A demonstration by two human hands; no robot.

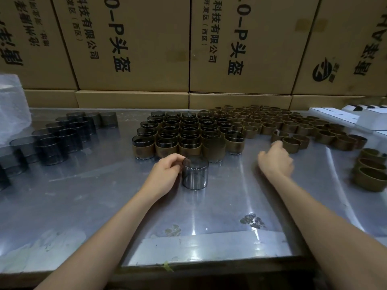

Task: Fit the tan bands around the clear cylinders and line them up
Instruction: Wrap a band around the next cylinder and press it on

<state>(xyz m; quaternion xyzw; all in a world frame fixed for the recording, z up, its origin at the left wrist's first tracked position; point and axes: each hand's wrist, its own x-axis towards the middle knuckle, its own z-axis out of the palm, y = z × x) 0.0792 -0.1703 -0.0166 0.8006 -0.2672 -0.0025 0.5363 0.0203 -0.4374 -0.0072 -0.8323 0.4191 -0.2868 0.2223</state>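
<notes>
1. Head view: the left hand (165, 174) gripped a bare cylinder (195, 172) from its left side, thumb and fingers curled at the rim. The cylinder stood upright on the table (83, 195), just in front of the banded rows.
2. The right hand (275, 161) hovered over the table with nothing in it, fingers loosely bent, the fingertips close to a loose band (290, 144). Whether they touched it could not be told.
3. Banded cylinders (184, 132) stood in tight rows at the table's middle, each with a tan band round its lower part and dark glass showing above.
4. Loose bands (272, 120) stood on edge in a wide patch to the right of those rows, reaching toward the back of the table.
5. A short stack of bands (369, 170) sat apart near the right edge.
6. Bare cylinders (56, 139) stood in a slanted group on the left side, well apart from the banded rows.
7. Cardboard boxes (134, 45) with printed characters formed a wall behind the table.
8. White boxes (345, 116) lay at the far right; a white plastic bag (10, 105) sat at the far left.
</notes>
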